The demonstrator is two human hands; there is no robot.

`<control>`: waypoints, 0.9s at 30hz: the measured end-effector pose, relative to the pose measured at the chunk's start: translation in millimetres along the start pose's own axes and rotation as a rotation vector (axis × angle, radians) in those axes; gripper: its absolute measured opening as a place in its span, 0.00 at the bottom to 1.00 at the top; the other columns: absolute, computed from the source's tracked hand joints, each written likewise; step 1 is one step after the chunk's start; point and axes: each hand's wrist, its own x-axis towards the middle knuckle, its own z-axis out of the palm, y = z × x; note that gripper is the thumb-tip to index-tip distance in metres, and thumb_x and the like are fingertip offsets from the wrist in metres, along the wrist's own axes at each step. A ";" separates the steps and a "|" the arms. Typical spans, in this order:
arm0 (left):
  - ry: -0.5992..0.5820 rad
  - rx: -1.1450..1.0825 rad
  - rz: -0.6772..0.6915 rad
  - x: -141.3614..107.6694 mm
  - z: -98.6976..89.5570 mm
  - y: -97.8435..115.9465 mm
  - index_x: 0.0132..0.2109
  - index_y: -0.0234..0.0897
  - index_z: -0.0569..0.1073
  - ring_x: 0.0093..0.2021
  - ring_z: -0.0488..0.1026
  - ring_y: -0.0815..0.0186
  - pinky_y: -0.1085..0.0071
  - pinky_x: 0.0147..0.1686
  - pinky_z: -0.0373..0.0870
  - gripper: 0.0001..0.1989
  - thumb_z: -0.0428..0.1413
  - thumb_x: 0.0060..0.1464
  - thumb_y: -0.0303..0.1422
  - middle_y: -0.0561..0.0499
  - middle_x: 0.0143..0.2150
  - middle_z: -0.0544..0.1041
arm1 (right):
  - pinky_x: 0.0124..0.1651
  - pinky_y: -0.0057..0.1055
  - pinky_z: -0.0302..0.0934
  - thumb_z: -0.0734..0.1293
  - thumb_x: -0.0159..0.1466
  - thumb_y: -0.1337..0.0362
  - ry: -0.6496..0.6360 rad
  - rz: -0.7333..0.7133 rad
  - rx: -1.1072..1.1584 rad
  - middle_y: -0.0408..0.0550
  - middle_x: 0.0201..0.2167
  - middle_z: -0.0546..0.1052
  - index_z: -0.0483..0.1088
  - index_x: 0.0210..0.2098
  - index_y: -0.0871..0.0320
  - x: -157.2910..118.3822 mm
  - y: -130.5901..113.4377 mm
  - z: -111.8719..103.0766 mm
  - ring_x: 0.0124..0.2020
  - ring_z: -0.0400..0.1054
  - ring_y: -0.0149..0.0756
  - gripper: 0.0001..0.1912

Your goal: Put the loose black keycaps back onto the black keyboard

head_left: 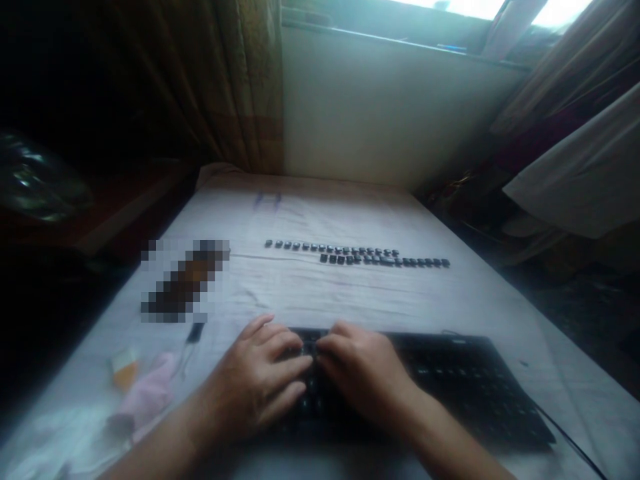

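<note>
A black keyboard [465, 380] lies on the white cloth in front of me, blurred, with its cable leaving at the right. My left hand [260, 373] rests over its left end, fingers apart and stretched across the keys. Close beside it, my right hand [363, 370] has its fingers bent and pressed together at the upper left keys; whatever they pinch is hidden. Beyond the keyboard, small dark keycaps lie in two rows, a far row [330, 249] and a nearer row [387, 261] set further right.
On the left of the cloth-covered surface [300, 287] lie a pink cloth [150, 393], an orange and white item [125, 369] and a small dark object with a thin cord [195, 332]. A pixelated patch covers something behind them. Curtains [240, 87] and a pale wall [380, 107] stand at the back.
</note>
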 end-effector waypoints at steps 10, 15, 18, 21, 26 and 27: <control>-0.025 -0.005 -0.002 0.8 -4.2 0.3 0.53 0.46 0.74 0.48 0.72 0.60 0.54 0.63 0.50 0.14 0.53 0.60 0.33 0.51 0.45 0.76 | 0.32 0.29 0.58 0.63 0.66 0.65 -0.044 -0.005 -0.092 0.48 0.31 0.76 0.77 0.32 0.55 2.0 -5.3 -8.0 0.30 0.70 0.36 0.11; -0.052 0.051 0.022 5.0 -7.1 1.6 0.52 0.46 0.75 0.47 0.72 0.61 0.55 0.63 0.52 0.14 0.54 0.59 0.34 0.50 0.45 0.76 | 0.32 0.28 0.59 0.64 0.65 0.65 -0.042 -0.023 -0.065 0.48 0.32 0.76 0.78 0.33 0.55 3.2 -5.4 -8.1 0.30 0.70 0.35 0.10; -0.045 0.061 0.035 5.6 -7.4 1.6 0.52 0.45 0.75 0.47 0.72 0.60 0.55 0.63 0.51 0.14 0.54 0.59 0.35 0.50 0.45 0.77 | 0.33 0.28 0.60 0.64 0.65 0.65 -0.013 -0.040 -0.037 0.48 0.32 0.77 0.78 0.34 0.55 2.5 -2.7 -3.7 0.31 0.71 0.35 0.09; -0.026 0.056 0.036 4.6 -5.9 1.2 0.52 0.45 0.75 0.48 0.71 0.60 0.55 0.63 0.50 0.14 0.54 0.60 0.35 0.50 0.46 0.77 | 0.34 0.28 0.61 0.65 0.65 0.65 0.018 -0.054 -0.011 0.47 0.33 0.77 0.78 0.36 0.54 0.4 1.3 2.4 0.32 0.72 0.36 0.08; -0.021 0.061 0.044 4.1 -4.6 1.5 0.51 0.44 0.75 0.49 0.71 0.60 0.57 0.63 0.49 0.13 0.54 0.60 0.34 0.51 0.46 0.77 | 0.36 0.27 0.63 0.66 0.64 0.65 0.094 -0.065 0.055 0.47 0.33 0.78 0.78 0.38 0.55 -2.5 6.5 10.3 0.32 0.72 0.35 0.08; -0.024 0.060 0.045 4.3 -4.8 1.7 0.51 0.44 0.75 0.48 0.71 0.60 0.57 0.63 0.49 0.13 0.54 0.60 0.34 0.51 0.46 0.77 | 0.36 0.27 0.63 0.66 0.64 0.65 0.102 -0.067 0.069 0.47 0.34 0.78 0.78 0.39 0.54 -2.8 7.1 10.8 0.32 0.72 0.35 0.08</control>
